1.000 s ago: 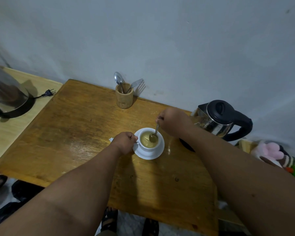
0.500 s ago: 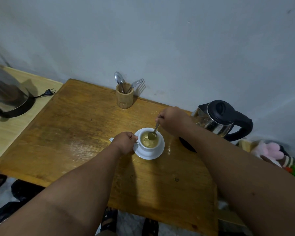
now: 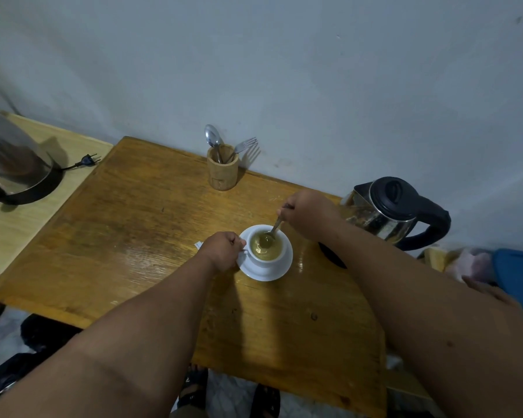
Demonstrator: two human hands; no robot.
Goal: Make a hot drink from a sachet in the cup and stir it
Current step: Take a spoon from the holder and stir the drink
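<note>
A white cup [image 3: 266,258] full of yellowish-brown drink stands on a white saucer [image 3: 272,274] on the wooden table [image 3: 139,230]. My left hand [image 3: 222,250] is closed around the cup's handle on its left side. My right hand [image 3: 307,212] sits just behind and right of the cup, pinching the handle of a metal spoon [image 3: 271,233] whose bowl dips into the drink. A scrap of white sachet [image 3: 198,245] peeks out to the left of my left hand.
A steel electric kettle [image 3: 387,212] with black lid and handle stands at the right, near the wall. A wooden holder [image 3: 222,170] with a spoon and fork is at the back. Another metal appliance [image 3: 12,164] and its plug [image 3: 86,160] lie on the lower surface at left.
The spoon's bowl has shifted within the cup, from the right side toward the middle and back, as my right hand moves it. My left hand stays on the handle.
</note>
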